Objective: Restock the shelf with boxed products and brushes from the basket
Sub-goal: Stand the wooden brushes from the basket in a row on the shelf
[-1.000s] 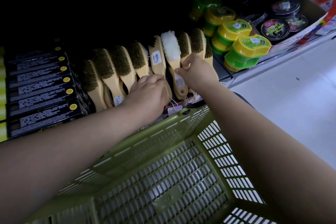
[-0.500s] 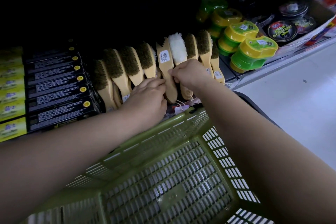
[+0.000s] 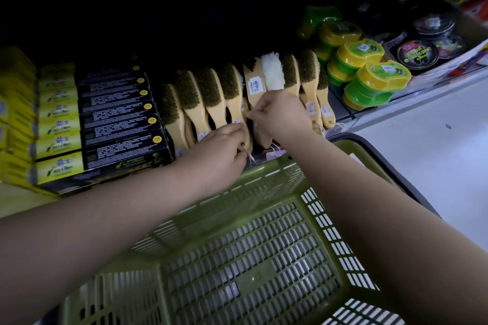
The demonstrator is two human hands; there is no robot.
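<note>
A row of wooden-handled brushes (image 3: 208, 103) stands on edge on the low shelf, most with dark bristles, one with a white fluffy head (image 3: 272, 74). My left hand (image 3: 221, 150) grips the lower end of a brush handle near the front of the row. My right hand (image 3: 280, 116) grips the handle of the white fluffy brush, fingers curled round it. Black and yellow boxes (image 3: 116, 119) lie stacked to the left of the brushes. The green plastic basket (image 3: 237, 258) sits below my arms and holds nothing I can see.
Yellow-and-green lidded tubs (image 3: 375, 82) stand right of the brushes. Round black tins (image 3: 417, 53) sit in a tray at the far right. A pale floor (image 3: 435, 145) stretches to the right. The shelf's back is dark.
Both hands have shifted slightly along the brush handles; my right hand has come lower on the white brush's handle. The view has panned, showing more of the yellow boxes at left.
</note>
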